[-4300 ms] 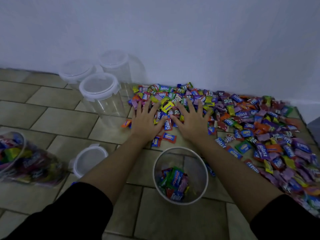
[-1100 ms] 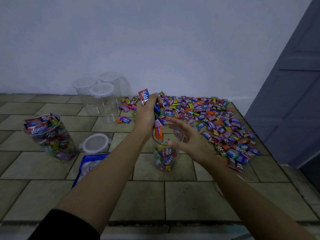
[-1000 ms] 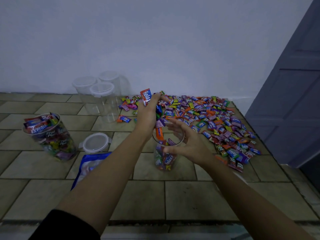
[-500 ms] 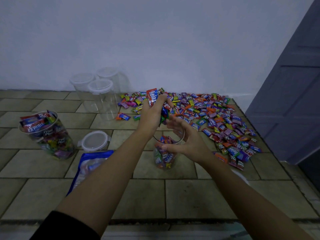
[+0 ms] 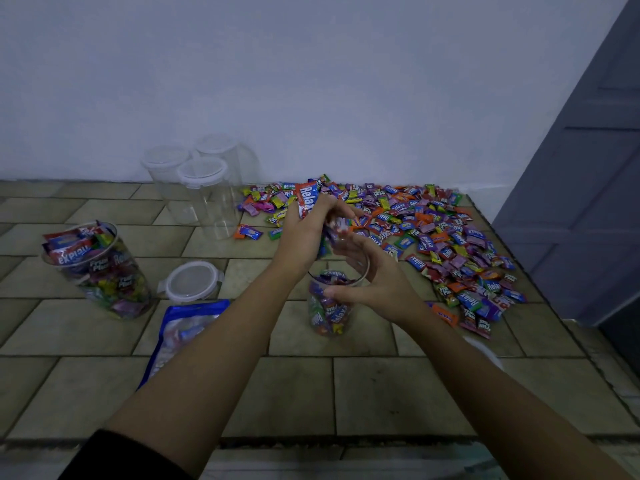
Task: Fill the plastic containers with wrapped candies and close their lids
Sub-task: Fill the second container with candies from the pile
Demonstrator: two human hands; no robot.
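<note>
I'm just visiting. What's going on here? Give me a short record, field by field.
left hand: grips a handful of candies over the centre container
right hand: cupped at its rim
centre container: partly filled, lid off
left container: full, lid off
loose lid: on the floor
empty containers: three, lidded, by the wall
candy pile: on the floor, right

The left hand (image 5: 304,233) clutches candies (image 5: 306,199) just above the cupped right hand (image 5: 374,282).
</note>
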